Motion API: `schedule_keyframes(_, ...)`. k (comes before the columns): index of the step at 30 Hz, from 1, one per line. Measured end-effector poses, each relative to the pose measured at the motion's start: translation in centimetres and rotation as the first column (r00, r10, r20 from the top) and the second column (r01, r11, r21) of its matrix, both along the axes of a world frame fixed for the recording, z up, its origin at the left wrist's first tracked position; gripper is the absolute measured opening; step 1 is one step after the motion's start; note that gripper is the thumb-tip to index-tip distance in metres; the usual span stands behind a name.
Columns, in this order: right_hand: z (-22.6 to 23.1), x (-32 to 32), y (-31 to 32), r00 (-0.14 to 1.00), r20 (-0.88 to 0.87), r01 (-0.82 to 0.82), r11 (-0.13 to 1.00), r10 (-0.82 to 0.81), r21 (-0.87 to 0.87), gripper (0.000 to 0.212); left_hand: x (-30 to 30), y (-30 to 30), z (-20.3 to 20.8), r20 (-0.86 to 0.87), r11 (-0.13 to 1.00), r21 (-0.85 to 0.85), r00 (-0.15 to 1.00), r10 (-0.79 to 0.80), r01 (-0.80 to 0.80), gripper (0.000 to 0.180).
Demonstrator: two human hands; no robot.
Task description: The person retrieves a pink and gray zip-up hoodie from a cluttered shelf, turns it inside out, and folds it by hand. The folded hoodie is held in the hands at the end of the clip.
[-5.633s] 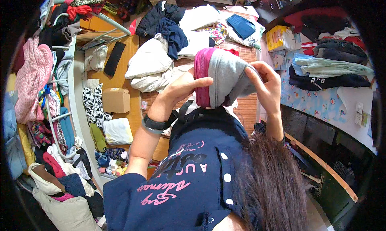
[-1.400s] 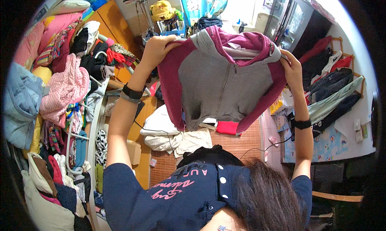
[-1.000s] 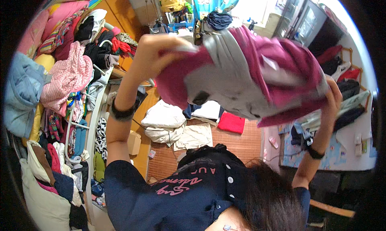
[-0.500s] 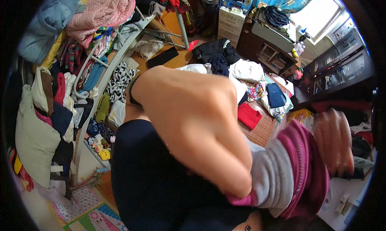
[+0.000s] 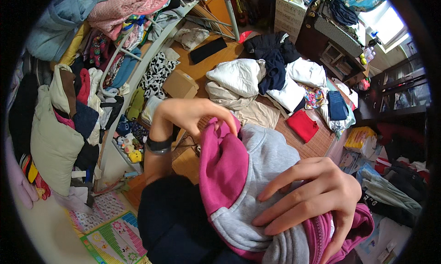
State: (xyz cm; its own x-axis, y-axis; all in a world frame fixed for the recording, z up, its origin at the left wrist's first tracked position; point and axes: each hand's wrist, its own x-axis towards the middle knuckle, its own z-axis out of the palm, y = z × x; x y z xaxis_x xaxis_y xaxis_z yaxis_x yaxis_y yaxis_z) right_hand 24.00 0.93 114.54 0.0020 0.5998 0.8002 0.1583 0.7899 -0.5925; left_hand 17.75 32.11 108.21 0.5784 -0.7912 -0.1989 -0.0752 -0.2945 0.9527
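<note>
A grey and magenta zip-up jacket (image 5: 271, 149) is bunched up in front of my body. Its magenta part (image 5: 225, 172) hangs from my left hand (image 5: 190, 117), whose fingers are pinched over the top edge. My right hand (image 5: 317, 195) grips the bundle from the other side, with its fingers spread over the grey cloth and the thumb lower down. Beside that thumb a stretch of magenta zip edge shows. A dark band circles my left wrist. How the far sleeve is folded is hidden.
Folded clothes lie on the floor mat ahead, among them a red piece (image 5: 302, 126), jeans (image 5: 337, 105) and a white bundle (image 5: 236, 78). A cardboard box (image 5: 180, 85) stands near my left hand. On the left, a metal-framed rack (image 5: 138, 57) is heaped with clothes. More clothes pile up at right (image 5: 390, 186).
My left arm, which crossed in front over the jacket, has drawn back left, pulling out the magenta part. My right hand has come in from the right onto the grey cloth.
</note>
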Motion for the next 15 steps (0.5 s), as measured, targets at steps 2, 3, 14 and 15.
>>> schedule_keyframes(2,-0.6,0.2,0.2,0.998,0.003,-0.055,0.998,0.056,-0.038,0.070,-1.8,0.6,-7.0,0.128,0.972,0.234,0.992,-0.009,-0.021,0.045)
schedule_keyframes(3,-0.5,0.6,0.0,0.998,0.016,-0.065,0.994,0.067,-0.087,0.070,-2.9,1.5,-10.0,0.141,0.953,0.300,0.990,-0.001,-0.042,0.039)
schedule_keyframes(14,1.3,1.7,1.7,0.990,-0.019,-0.138,0.963,0.137,-0.233,0.073,-12.2,12.1,-31.5,0.205,0.743,0.445,0.865,0.458,-0.499,0.013)
schedule_keyframes(15,1.4,1.6,1.8,0.990,-0.005,-0.138,0.962,0.140,-0.238,0.073,-12.7,12.0,-32.9,-0.016,0.815,0.337,0.863,0.505,-0.471,0.015)
